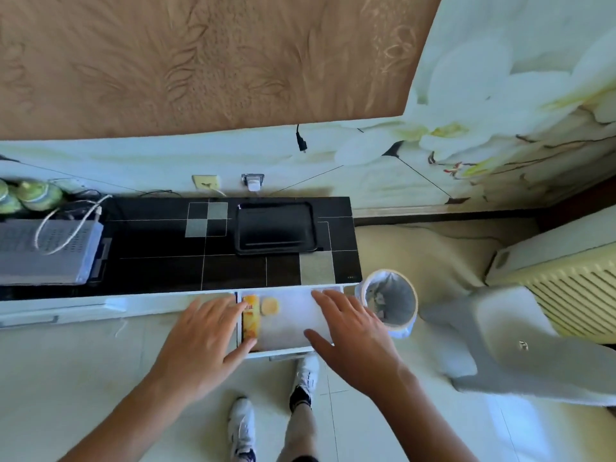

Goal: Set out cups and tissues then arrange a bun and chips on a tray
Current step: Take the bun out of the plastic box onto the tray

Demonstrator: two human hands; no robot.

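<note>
Flanking the pulled-out drawer (293,351) edges, left hand (203,338) and right hand (353,338) (fingers released, spread)

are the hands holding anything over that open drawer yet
Nothing is held. Both the left hand and right hand are spread open above the drawer; the chips packet and bun lie inside it.
</note>
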